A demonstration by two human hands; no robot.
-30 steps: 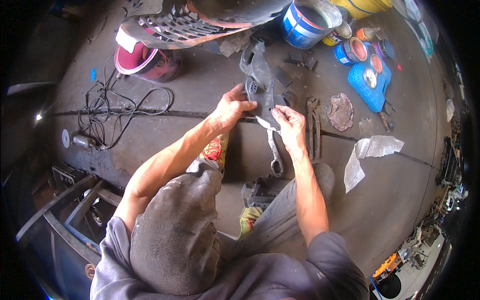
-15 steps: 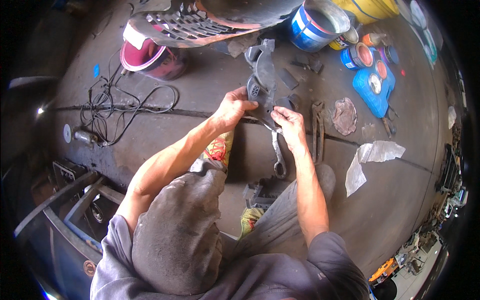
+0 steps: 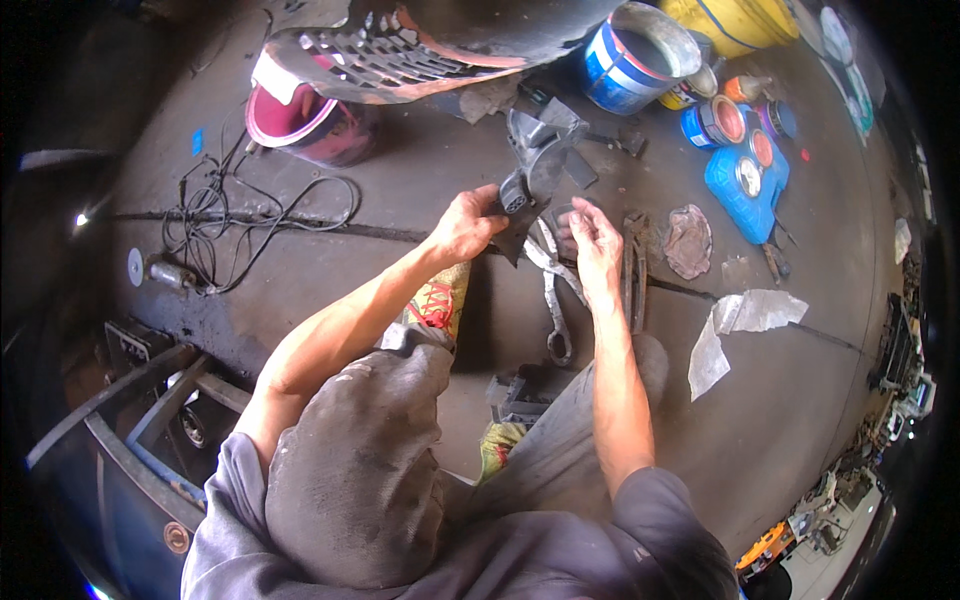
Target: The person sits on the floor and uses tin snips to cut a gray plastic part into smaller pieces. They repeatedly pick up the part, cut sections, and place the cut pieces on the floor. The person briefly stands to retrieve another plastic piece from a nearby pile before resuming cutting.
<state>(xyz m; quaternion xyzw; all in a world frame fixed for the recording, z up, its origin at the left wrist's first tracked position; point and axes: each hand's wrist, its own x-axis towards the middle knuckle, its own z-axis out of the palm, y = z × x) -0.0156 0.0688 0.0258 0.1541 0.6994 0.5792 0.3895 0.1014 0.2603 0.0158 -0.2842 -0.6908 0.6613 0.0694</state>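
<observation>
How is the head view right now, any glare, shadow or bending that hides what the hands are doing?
Head view: daylight is even on the concrete floor, with a small glare spot at the far left. The left hand, right hand and dark metal part show fairly sharp. The rim is black, and the fisheye curves the floor seam.

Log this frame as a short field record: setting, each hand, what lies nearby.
setting: stained concrete floor, person seated, knees up
left hand: grips a dark grey metal part, lifted off the floor
right hand: fingers spread beside the part, grip unclear
below hands: a wrench on the floor
left side: tangled black cable, pink bucket
far side: blue paint can, blue jug
</observation>
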